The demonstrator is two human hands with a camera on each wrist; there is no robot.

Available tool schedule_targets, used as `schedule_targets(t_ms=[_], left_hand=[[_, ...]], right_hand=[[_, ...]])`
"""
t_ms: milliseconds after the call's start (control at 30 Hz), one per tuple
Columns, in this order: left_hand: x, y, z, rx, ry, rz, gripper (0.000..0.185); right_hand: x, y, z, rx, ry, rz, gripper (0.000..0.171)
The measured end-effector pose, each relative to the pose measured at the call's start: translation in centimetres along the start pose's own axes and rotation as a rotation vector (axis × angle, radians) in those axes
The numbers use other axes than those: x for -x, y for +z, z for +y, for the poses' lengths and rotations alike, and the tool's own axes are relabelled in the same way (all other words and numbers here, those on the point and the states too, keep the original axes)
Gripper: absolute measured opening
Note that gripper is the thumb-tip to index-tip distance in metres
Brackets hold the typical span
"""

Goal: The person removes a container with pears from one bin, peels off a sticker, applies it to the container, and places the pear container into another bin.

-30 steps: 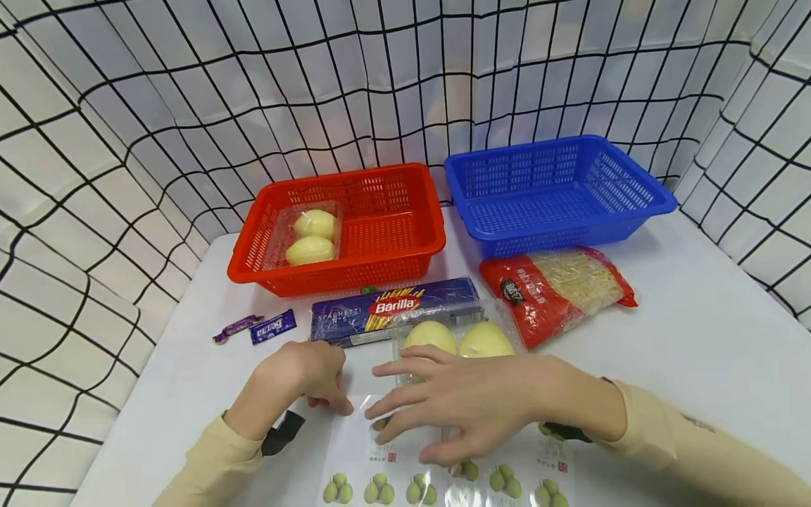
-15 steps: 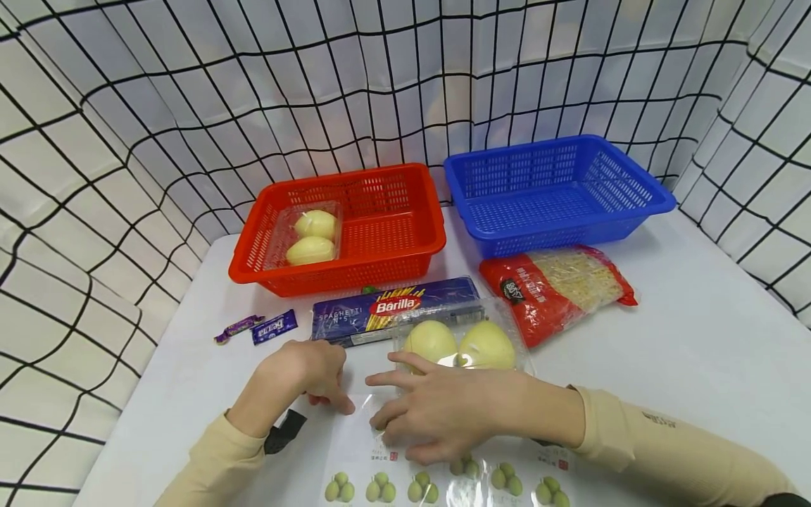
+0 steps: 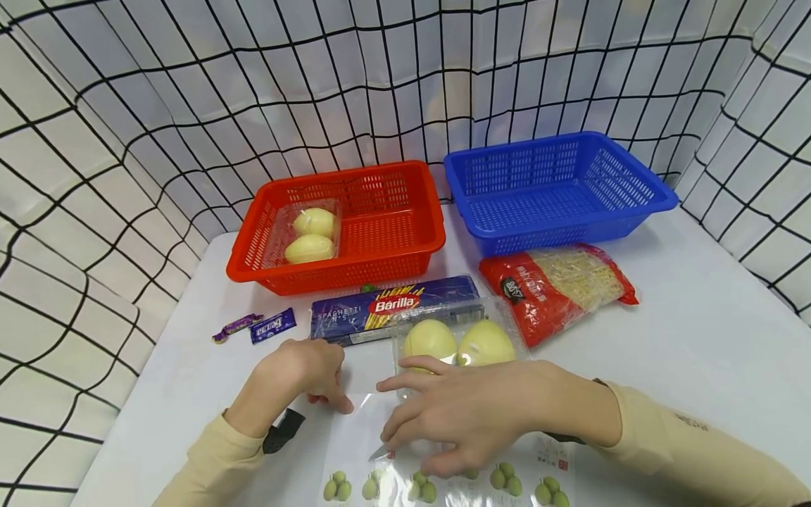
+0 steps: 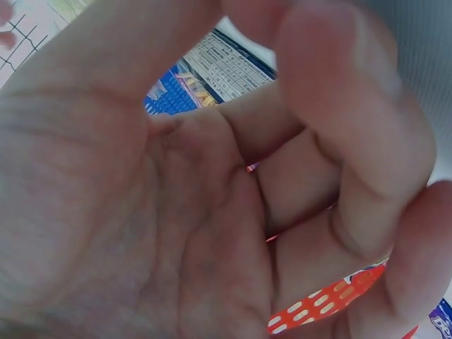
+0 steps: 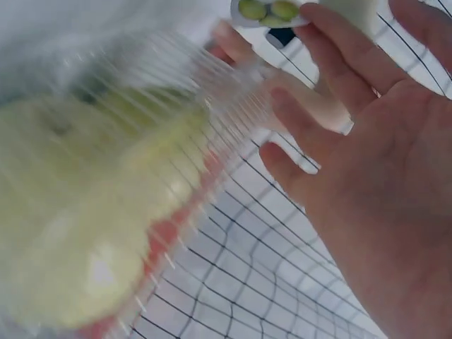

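Observation:
A white sheet of stickers (image 3: 348,451), printed with green fruits, lies at the front of the table. My left hand (image 3: 300,373) rests at its top left corner, thumb tip on the edge and the other fingers loosely curled. Over the sheet's middle, my right hand (image 3: 469,412) pinches a sticker; its pointed grey tip shows below the fingers in the head view. At the fingertips in the right wrist view, the sticker (image 5: 272,11) shows green fruits. Just beyond that hand is a clear plastic box (image 3: 522,331) with two pale yellow fruits (image 3: 486,343), partly covered by the hand.
Behind lie a blue spaghetti box (image 3: 342,317) and a red bag of noodles (image 3: 532,306). A red basket (image 3: 342,273) holds another box of yellow fruits (image 3: 315,222). A blue basket (image 3: 564,232) stands back right, two wrapped sweets (image 3: 272,326) lie left, and black netting surrounds the table.
My right hand moves left and slightly down, then back right over the sheet, and a grey sticker tip now shows under its fingers. My left hand stays at the sheet's corner.

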State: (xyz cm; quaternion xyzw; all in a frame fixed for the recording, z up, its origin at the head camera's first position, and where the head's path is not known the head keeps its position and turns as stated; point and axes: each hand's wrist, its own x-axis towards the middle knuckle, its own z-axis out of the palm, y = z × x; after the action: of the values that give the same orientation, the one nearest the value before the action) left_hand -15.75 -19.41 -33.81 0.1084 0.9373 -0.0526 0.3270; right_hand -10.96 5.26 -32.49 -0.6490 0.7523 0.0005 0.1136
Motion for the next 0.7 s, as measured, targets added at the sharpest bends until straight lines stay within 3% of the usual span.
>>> schedule_targets(t_ms=[367,700], left_hand=[[-0.2,0.1,-0.1,-0.002,-0.002,-0.009,0.045],[-0.1,0.1,0.0,0.008,0.007,0.019,0.044]], right_hand=[[2.8,-2.7,0.2,-0.263,0.020,-0.034,0.044],[5.0,-3.8,1.7,-0.422,0.015,0.049,0.050]])
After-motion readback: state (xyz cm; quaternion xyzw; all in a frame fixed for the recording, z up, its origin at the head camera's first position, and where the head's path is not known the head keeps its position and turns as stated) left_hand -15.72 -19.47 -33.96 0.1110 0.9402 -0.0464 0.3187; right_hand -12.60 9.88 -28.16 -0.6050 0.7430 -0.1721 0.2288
